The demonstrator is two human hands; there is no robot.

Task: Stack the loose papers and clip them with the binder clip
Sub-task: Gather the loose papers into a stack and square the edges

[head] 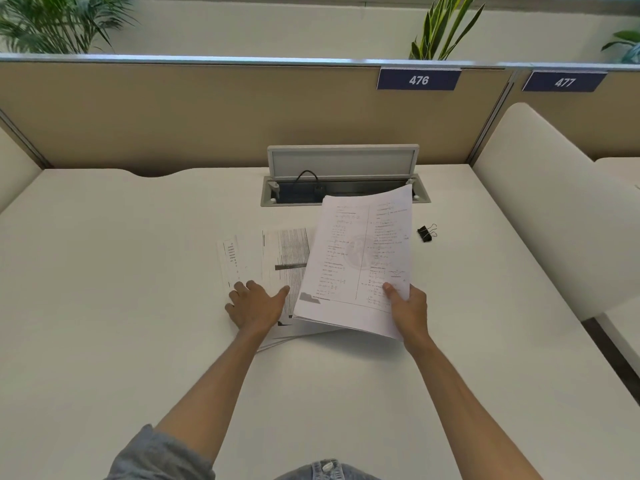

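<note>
Fingers of right hand [408, 311] pinch lifted sheaf [360, 258] by its near corner; left hand [254, 304] lies flat, fingers spread, on loose papers [277, 251]. Binder clip [426, 233] sits apart on worktop [138, 271]. Best: lower sheaf squarely, align edges before clipping.

Bright even daylight, soft shadows under arms, slight overall blur, wide-angle bend at edges, no glare

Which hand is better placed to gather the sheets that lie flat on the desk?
Left. The left hand already rests flat on those sheets, while the right hand grips the lifted papers.
</note>
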